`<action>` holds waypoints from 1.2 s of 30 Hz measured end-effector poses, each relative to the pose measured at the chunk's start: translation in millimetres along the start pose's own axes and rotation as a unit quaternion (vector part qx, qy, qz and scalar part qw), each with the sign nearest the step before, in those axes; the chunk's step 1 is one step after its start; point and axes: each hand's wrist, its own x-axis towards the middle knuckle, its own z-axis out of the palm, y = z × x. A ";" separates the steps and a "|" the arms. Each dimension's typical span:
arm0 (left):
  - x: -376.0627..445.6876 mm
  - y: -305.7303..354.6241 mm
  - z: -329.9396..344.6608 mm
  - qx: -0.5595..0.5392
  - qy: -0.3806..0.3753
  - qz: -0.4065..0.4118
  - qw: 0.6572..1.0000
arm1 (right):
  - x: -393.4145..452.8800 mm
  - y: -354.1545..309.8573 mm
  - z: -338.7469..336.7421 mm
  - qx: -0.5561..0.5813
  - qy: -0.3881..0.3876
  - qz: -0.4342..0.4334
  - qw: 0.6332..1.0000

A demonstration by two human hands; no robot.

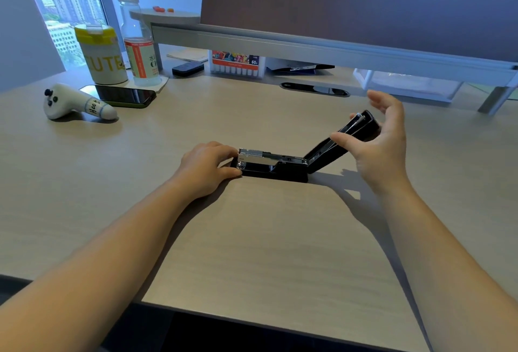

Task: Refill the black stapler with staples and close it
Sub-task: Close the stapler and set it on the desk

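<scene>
The left hand (208,165) pinches the front end of the black stapler (273,165), thumb and fingers closed on its base. The right hand (377,141) is loosely spread behind the raised lid (346,137), thumb touching its inner edge. The stapler lies open mid-desk (266,239), its metal channel (269,157) showing a silver strip that may be staples. Far left stand a lidded yellow-topped cup (102,54), contents hidden, and a bottle (138,43) holding clear liquid. A marker box (238,64) sits under the shelf.
</scene>
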 end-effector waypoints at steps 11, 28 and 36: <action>2.4 2.7 4.7 0.009 -0.012 0.016 1.000 | -12.1 -1.9 45.5 0.044 -0.170 0.038 0.984; -1.9 7.9 3.7 -0.228 -0.027 0.011 0.973 | -17.2 6.2 37.6 -0.173 -0.275 0.001 0.946; 8.3 11.8 6.2 -0.314 -0.017 -0.082 0.946 | -22.3 12.0 26.8 -0.164 -0.286 0.051 0.943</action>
